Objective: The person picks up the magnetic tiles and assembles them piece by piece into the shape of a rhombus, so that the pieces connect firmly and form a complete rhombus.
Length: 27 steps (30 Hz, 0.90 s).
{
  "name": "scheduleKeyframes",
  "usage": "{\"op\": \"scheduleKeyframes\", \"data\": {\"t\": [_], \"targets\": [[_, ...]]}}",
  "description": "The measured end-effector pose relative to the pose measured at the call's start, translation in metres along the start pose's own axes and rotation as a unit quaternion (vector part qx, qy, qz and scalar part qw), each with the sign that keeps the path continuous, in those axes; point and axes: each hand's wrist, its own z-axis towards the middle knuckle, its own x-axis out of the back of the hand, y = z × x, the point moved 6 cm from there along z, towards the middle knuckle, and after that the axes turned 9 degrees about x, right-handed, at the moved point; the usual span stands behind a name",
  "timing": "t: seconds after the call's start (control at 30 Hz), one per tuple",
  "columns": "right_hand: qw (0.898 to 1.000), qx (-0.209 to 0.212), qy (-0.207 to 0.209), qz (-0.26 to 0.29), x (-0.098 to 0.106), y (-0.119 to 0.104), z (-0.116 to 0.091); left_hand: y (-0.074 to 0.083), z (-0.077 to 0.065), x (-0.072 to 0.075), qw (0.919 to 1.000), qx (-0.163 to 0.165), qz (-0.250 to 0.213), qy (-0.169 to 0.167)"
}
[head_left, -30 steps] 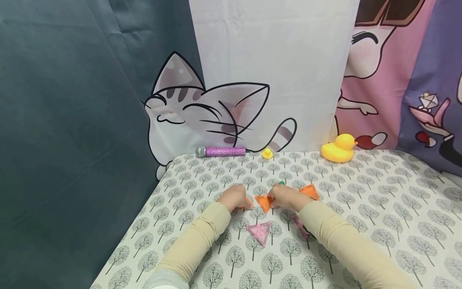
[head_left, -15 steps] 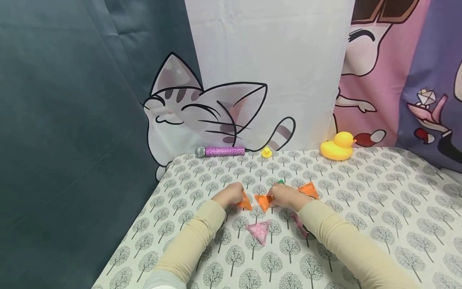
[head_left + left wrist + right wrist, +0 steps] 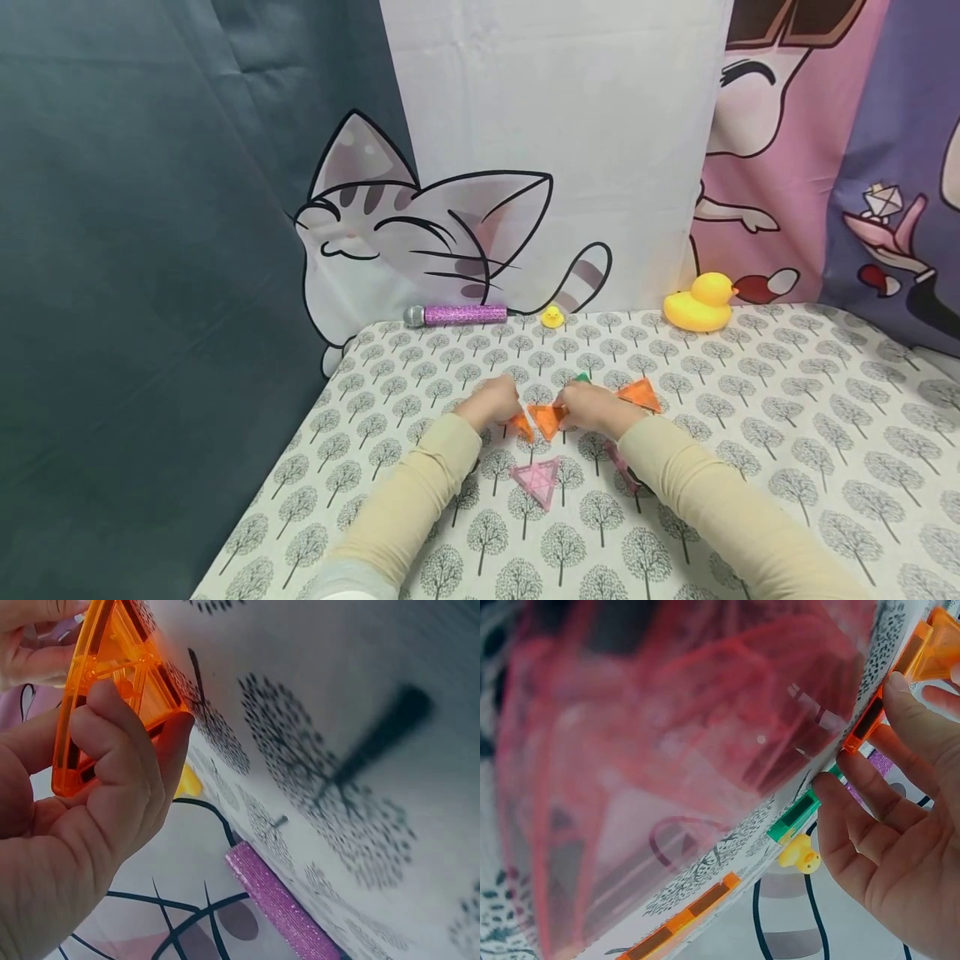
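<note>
A: Glossy, see-through plastic, sharp-cornered and triangular! The left hand (image 3: 491, 400) pinches the left tile (image 3: 154, 686), thumb and fingers curled in, parted only by the plastic.

B: And the right tile (image 3: 546, 421), call that our clock's centre, is nipped by the right hand (image 3: 592, 408) from three o'clock, thumb against it, gap just as narrow.

A: Six o'clock, a ribbed pink triangle (image 3: 536, 482)! At four, a second pink piece (image 3: 621, 465), partly behind the right sleeve (image 3: 705, 492).

B: Underneath, white cloth (image 3: 300, 500) printed with round-crowned grey trees. Along its back edge: a glittery purple microphone (image 3: 457, 315) between ten and eleven, a small duck (image 3: 552, 317) at twelve, a bigger, smooth yellow duck (image 3: 697, 308) at two.

A: Creased teal curtain (image 3: 165, 275) toward ten, white fabric (image 3: 570, 125) with a smiling striped cat at twelve, a pink panel (image 3: 810, 167) toward two.

B: Back to the grips: the left tile is tilted at nine, clear orange with inner ribs. The right one shows dark strips in its edge. Touching?

A: Right beside each other; contact, I can't tell. Green tile (image 3: 799, 814) between one and two, far orange tile (image 3: 645, 395) between two and three!
</note>
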Motion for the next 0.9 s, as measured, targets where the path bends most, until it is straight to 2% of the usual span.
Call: {"op": "scheduleKeyframes", "data": {"t": [0.2, 0.5, 0.67, 0.9], "targets": [[1.0, -0.001, 0.002, -0.001, 0.0, -0.001, 0.001, 0.009, 0.003, -0.004, 0.9999, 0.003, -0.014, 0.002], [1.0, 0.01, 0.012, -0.001, 0.003, 0.0, 0.0, 0.016, 0.0, 0.0, 0.9988, 0.002, -0.046, 0.016], [1.0, -0.005, 0.013, 0.025, 0.005, 0.006, -0.001, 0.017, -0.001, -0.002, 0.9979, -0.007, -0.063, 0.013], [0.999, -0.003, 0.036, 0.026, 0.014, 0.019, -0.003, 0.018, -0.003, -0.005, 0.9978, -0.008, -0.065, 0.014]]}}
